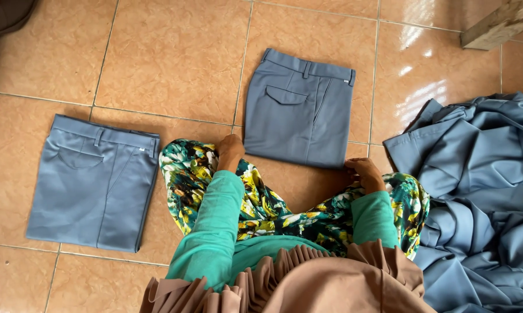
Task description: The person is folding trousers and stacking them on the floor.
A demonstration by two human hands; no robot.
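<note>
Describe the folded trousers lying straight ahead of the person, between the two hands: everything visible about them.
The folded trousers are grey-blue, of smooth woven-looking cloth, folded into a flat, neat rectangle on the tiled floor. The waistband with belt loops faces away from the person; a flapped back pocket shows on top. The left hand rests at their near left corner, and the right hand sits just off the near right corner.

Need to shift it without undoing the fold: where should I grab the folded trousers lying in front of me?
Take the folded trousers along the near bottom edge, where the left hand and right hand already sit by its corners. Coming from your side, pinch all layers at both corners; the flat stacked fold probably holds best lifted evenly.
</note>
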